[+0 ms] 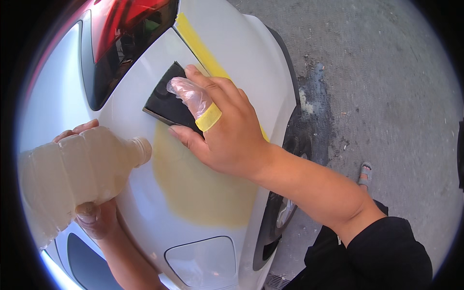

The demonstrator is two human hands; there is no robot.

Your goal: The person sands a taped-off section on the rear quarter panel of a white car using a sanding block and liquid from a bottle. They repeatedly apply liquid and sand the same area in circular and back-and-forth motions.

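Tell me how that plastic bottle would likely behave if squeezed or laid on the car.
The bottle would probably give when squeezed, since its ribbed, translucent wall looks thin. Laid on its side, it might roll or slide, because the car panel curves. Its weight is harder to guess: the cloudy wall hides how full it is.

The ground is a rough grey floor (396, 92), marked by a long, dark bluish-grey stain (320, 104) with blurred, uneven edges. On the left side of the stain lies a whitish patch (305, 101), worn and irregular. To the right of the stain, small pale bits of debris (343, 113) lie scattered, too small to identify. Well below the stain in the view, a slotted drain grate (278, 282) shows. Far to the right of the stain, a black shape (460, 159) is cut by the rim, its nature unclear. Soft, pale light covers the floor around the stain.
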